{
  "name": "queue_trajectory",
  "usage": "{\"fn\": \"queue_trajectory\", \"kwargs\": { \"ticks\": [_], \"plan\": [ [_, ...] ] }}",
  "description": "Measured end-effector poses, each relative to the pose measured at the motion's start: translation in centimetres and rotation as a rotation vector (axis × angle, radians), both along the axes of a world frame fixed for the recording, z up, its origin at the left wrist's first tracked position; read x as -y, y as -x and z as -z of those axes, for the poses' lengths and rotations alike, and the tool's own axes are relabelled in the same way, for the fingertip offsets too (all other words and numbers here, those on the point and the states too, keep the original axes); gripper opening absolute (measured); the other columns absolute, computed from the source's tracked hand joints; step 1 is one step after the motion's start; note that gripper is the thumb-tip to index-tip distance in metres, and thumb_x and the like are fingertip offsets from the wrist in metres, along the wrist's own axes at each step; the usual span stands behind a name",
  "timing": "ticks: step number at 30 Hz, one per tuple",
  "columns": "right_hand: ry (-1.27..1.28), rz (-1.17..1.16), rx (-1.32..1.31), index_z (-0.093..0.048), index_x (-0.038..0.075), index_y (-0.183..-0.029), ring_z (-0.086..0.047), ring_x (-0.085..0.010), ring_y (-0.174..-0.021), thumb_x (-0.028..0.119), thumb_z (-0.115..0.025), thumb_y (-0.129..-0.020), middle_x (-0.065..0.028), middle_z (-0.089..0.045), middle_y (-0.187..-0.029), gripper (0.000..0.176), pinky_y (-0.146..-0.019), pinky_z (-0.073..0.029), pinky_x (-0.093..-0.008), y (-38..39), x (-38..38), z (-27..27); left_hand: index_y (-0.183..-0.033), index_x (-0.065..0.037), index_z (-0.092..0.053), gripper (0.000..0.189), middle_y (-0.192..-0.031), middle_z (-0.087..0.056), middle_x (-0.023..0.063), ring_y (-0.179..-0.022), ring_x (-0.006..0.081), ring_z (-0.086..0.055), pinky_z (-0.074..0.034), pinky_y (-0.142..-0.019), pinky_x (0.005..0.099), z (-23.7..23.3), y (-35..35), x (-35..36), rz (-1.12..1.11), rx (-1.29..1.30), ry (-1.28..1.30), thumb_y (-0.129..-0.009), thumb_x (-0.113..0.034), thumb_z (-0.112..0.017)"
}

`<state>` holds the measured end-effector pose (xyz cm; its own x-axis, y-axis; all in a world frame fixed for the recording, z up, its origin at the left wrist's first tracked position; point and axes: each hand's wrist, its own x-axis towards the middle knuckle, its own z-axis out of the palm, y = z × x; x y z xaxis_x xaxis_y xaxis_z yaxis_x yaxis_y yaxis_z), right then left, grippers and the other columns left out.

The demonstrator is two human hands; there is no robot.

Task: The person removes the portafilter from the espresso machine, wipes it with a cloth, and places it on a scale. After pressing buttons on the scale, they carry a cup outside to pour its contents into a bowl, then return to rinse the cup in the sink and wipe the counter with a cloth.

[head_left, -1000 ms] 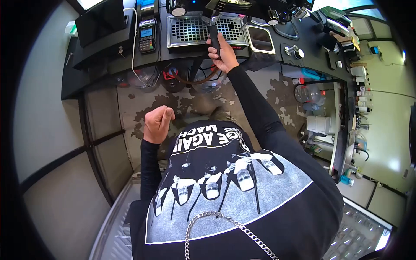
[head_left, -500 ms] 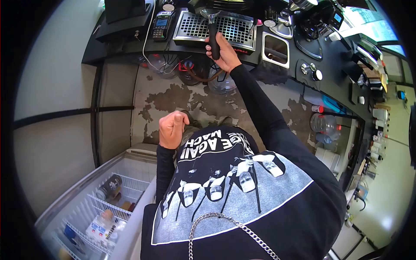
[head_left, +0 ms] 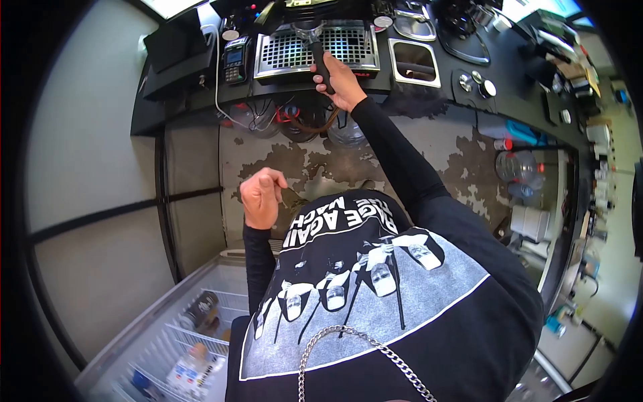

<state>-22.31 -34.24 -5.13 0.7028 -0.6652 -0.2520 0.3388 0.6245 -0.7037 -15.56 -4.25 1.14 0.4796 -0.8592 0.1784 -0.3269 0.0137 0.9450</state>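
My right hand (head_left: 340, 82) is wrapped around the black handle of a portafilter (head_left: 319, 59), its metal head pointing away from me. That head is over the slotted metal drip tray (head_left: 274, 57) of the espresso machine, whose body is mostly cut off at the top of the view. Nearer to me, my left hand (head_left: 262, 198) hangs in front of my body over the floor, its fingers curled into a loose fist with nothing showing in it.
A card terminal (head_left: 235, 60) stands left of the drip tray. To the right, a rectangular metal bin (head_left: 414, 60) is set into the counter, with small metal tools (head_left: 477, 82) beyond. Large bottles (head_left: 347, 130) sit below the counter. An open chest freezer (head_left: 157, 295) with wire baskets is at lower left.
My right hand and the portafilter have shifted slightly left, and the portafilter is more tilted. My left hand has risen slightly, still curled. The whole view has turned a little.
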Motion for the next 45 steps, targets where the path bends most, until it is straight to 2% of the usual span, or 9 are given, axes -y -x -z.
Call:
{"fn": "queue_trajectory", "kwargs": {
  "ticks": [10,16,26,28,32,36,37,39,45],
  "plan": [
    [0.038,0.171,-0.099,-0.052,0.009,-0.112,-0.047,-0.0066,-0.066,0.036,-0.051,-0.105,-0.0024,-0.055,-0.092,0.029,-0.047,-0.035,-0.0177,-1.7,-2.5,-1.4,-0.094,0.001,-0.061,0.02,-0.083,-0.062,0.0042,-0.074,0.0116,-0.06,-0.049,-0.07,0.0277,-4.0,-12.0,4.4,0.215,0.236,0.132,-0.1,-0.018,-0.061],
    [0.248,0.294,-0.37,-0.058,0.005,-0.109,-0.048,-0.0054,-0.063,0.034,-0.054,-0.103,-0.0025,-0.057,-0.088,0.03,-0.045,-0.036,-0.0185,-2.2,-2.9,-1.9,-0.143,0.005,-0.041,0.053,-0.139,-0.052,0.0255,-0.127,0.035,-0.055,-0.044,-0.106,0.0382,-8.5,-12.6,15.3,0.324,0.421,0.319,-0.105,-0.029,-0.052],
    [0.503,0.249,-0.509,-0.065,0.003,-0.113,-0.049,-0.003,-0.055,0.033,-0.062,-0.099,0.0004,-0.059,-0.078,0.034,-0.044,-0.036,-0.0211,0.2,-0.4,-0.3,-0.15,0.011,-0.028,0.061,-0.153,-0.035,0.0319,-0.143,0.0403,-0.036,-0.03,-0.116,0.0382,-6.5,-4.1,18.6,0.172,0.289,0.287,-0.105,-0.026,-0.044],
    [1.165,0.361,-0.515,-0.064,0.001,-0.113,-0.064,-0.0177,-0.074,0.03,-0.058,-0.098,-0.006,-0.07,-0.091,0.033,-0.066,-0.052,-0.035,0.8,1.9,3.6,-0.149,0.016,-0.021,0.068,-0.154,-0.025,0.0382,-0.145,0.0458,-0.029,-0.025,-0.119,0.0407,-6.4,-0.6,19.3,0.17,0.423,0.386,-0.104,-0.027,-0.046],
    [1.055,0.278,-0.319,-0.064,0.001,-0.112,-0.066,-0.0227,-0.08,0.03,-0.057,-0.098,-0.0092,-0.071,-0.094,0.033,-0.073,-0.053,-0.0383,1.3,4.0,5.4,-0.148,0.02,-0.015,0.075,-0.153,-0.013,0.0452,-0.147,0.0486,-0.019,-0.022,-0.121,0.0402,-7.3,2.9,21.7,0.18,0.395,0.243,-0.103,-0.031,-0.047],
    [0.82,0.305,-0.098,-0.064,0.001,-0.11,-0.069,-0.0294,-0.088,0.03,-0.055,-0.098,-0.0135,-0.073,-0.098,0.032,-0.081,-0.053,-0.0428,1.8,5.0,6.0,-0.148,0.011,-0.031,0.061,-0.149,-0.036,0.037,-0.141,0.0419,-0.039,-0.034,-0.114,0.0405,-7.0,0.5,19.3,0.314,0.267,0.33,-0.105,-0.03,-0.045],
    [1.379,0.06,-0.777,-0.064,-0.001,-0.124,-0.069,-0.029,-0.099,0.038,-0.063,-0.096,-0.0188,-0.072,-0.106,0.049,-0.085,-0.053,-0.0402,3.1,7.2,5.3,-0.143,0.008,-0.042,0.05,-0.134,-0.058,0.0277,-0.127,0.0363,-0.057,-0.042,-0.107,0.0372,-5.9,-0.3,18.3,0.363,0.168,0.271,-0.105,-0.025,-0.046],
    [1.337,0.147,-0.982,-0.066,0.0,-0.117,-0.068,-0.0398,-0.096,0.04,-0.062,-0.094,-0.0243,-0.07,-0.1,0.046,-0.084,-0.052,-0.0447,2.3,3.8,-1.2,-0.138,0.005,-0.05,0.041,-0.117,-0.07,0.0197,-0.113,0.0288,-0.067,-0.048,-0.098,0.0327,-5.0,-1.8,14.6,0.596,-0.019,0.021,-0.106,-0.02,-0.047],
    [1.417,0.13,-1.077,-0.065,0.005,-0.123,-0.065,-0.0448,-0.094,0.041,-0.062,-0.095,-0.0287,-0.068,-0.097,0.046,-0.079,-0.053,-0.0479,2.1,3.6,-2.9,-0.133,0.004,-0.055,0.039,-0.118,-0.07,0.0134,-0.11,0.0191,-0.066,-0.05,-0.096,0.0308,3.5,-3.7,3.9,0.53,-0.239,-0.165,-0.109,-0.024,-0.043]
  ]
}}
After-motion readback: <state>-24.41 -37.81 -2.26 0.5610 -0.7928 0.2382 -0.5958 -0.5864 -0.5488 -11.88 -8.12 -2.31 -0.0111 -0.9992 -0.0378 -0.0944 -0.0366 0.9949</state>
